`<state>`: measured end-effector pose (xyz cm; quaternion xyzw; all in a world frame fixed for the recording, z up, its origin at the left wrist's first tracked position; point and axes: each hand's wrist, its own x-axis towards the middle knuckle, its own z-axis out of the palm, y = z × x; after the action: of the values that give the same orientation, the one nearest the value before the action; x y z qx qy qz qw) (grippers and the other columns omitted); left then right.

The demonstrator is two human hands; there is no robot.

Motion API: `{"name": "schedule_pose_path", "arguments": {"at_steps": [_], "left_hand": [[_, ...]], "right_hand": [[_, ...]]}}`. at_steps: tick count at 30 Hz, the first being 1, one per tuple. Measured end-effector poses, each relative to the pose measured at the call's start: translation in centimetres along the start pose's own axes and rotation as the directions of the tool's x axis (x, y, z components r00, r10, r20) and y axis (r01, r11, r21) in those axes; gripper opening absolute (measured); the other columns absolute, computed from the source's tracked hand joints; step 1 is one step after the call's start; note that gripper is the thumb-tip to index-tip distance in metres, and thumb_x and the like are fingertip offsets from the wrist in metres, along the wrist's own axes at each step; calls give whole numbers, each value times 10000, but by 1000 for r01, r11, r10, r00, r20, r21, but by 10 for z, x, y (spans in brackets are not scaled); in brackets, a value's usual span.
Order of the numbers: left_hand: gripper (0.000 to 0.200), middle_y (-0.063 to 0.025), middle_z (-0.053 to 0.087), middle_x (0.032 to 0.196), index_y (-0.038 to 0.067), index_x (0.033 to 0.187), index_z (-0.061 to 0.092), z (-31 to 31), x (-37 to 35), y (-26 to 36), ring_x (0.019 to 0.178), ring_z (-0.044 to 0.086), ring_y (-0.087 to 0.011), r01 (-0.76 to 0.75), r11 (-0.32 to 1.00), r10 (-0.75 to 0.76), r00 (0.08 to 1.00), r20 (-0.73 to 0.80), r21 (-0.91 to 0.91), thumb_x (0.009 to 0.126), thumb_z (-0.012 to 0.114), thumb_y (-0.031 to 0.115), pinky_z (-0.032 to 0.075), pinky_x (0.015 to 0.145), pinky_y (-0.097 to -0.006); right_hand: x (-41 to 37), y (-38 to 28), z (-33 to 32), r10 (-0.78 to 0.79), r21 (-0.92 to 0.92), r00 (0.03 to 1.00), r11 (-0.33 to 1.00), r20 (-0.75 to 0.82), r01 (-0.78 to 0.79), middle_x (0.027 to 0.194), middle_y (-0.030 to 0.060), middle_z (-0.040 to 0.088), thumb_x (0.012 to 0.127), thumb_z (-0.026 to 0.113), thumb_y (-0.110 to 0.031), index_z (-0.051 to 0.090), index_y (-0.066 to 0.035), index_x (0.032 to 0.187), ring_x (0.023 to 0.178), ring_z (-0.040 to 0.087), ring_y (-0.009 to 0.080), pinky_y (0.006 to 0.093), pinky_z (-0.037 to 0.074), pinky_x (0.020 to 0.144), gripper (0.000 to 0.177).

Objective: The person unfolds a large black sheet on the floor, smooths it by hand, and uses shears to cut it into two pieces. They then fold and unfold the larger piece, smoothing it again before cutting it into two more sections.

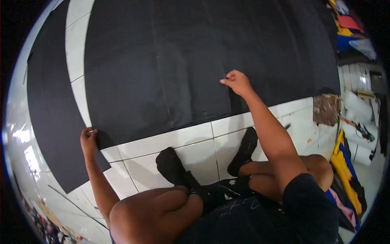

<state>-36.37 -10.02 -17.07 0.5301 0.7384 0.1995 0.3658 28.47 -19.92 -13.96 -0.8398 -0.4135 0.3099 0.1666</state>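
Head view shows a person sitting on the white tiled floor (162, 142), with a black fabric sheet (170, 61) spread flat just beyond the feet. The left hand (88, 139) has its fingers curled closed on the near left corner of the sheet. The right hand (237, 82), farther and to the right, presses pinched fingertips on the cloth; whether they hold something small, I cannot tell. I think a gentle, even pull apart would make the cloth lie without wrinkles.

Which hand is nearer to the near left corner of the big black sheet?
Left. The left hand grips the big black sheet right at that corner. The right hand rests on the sheet well away, up and to the right, near its middle.
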Motion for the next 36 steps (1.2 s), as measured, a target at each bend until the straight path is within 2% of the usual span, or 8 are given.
{"name": "schedule_pose_path", "arguments": {"at_steps": [3, 10, 13, 16, 19, 29, 33, 36], "left_hand": [[323, 24, 561, 767, -23, 1193, 639, -5, -4, -19, 703, 500, -74, -109, 993, 111, 992, 54, -44, 913, 697, 127, 424, 682, -230], [350, 43, 538, 804, -15, 1271, 634, 3, -28, 0, 747, 489, -55, 1, 977, 4, 1000, 20, -213, 946, 665, 113, 406, 695, -201], [338, 50, 530, 804, -10, 1271, 636, 2, -29, 3, 746, 483, -51, -41, 987, 43, 999, 9, -156, 953, 653, 104, 394, 685, -195], [367, -64, 683, 996, 11, 1295, 626, -2, -20, -13, 872, 594, -114, -50, 990, 56, 997, 46, -135, 954, 644, 143, 457, 812, -244], [328, 57, 517, 785, -5, 1274, 636, 6, -30, -1, 709, 451, -35, -55, 982, 52, 998, -21, -181, 961, 634, 92, 364, 651, -185], [434, 54, 461, 747, 33, 1360, 578, 11, -43, -1, 664, 408, -41, -104, 987, 102, 995, -19, -121, 931, 644, 47, 355, 593, -203], [492, 45, 453, 778, 36, 1397, 538, 15, -67, 11, 679, 415, -51, -33, 978, 30, 999, -19, -208, 917, 645, 32, 367, 602, -217], [542, -31, 600, 969, 48, 1439, 489, 7, -70, -10, 798, 554, -99, -6, 990, 16, 998, 66, -144, 918, 634, 11, 476, 710, -250]], "right_hand": [[5, 2, -1, -7, 10, 1000, 1000, 20, 7, 928, 126, 709, 765, 836, -301, 660, -8, 1028, 863, 683, 231, 356, 524, 772, 432], [-6, 4, -3, -13, 103, 999, 995, 38, 9, 817, 74, 676, 779, 826, -260, 650, -30, 965, 758, 636, 170, 323, 498, 712, 344], [-5, 6, -3, -33, 87, 998, 996, 44, 29, 795, 65, 668, 778, 827, -251, 650, -32, 954, 746, 627, 160, 316, 492, 702, 333], [-7, 3, -12, -34, 76, 998, 997, 53, 30, 798, 65, 672, 776, 830, -252, 651, -31, 944, 745, 628, 165, 317, 493, 703, 330], [-10, 2, -10, -7, 64, 999, 998, 50, 4, 804, 66, 677, 776, 829, -254, 654, -31, 939, 747, 629, 168, 318, 493, 704, 327], [-13, 1, -7, 14, 79, 999, 997, 41, -18, 817, 61, 672, 784, 825, -259, 655, -44, 949, 755, 624, 158, 318, 491, 713, 321], [-16, 1, -6, -10, 77, 999, 997, 33, 8, 828, 59, 671, 790, 820, -257, 647, -29, 949, 767, 624, 171, 323, 493, 719, 328], [-14, 6, -4, -58, 60, 998, 997, 27, 56, 855, 69, 673, 795, 816, -263, 634, -12, 949, 788, 624, 183, 331, 497, 731, 346]]}}
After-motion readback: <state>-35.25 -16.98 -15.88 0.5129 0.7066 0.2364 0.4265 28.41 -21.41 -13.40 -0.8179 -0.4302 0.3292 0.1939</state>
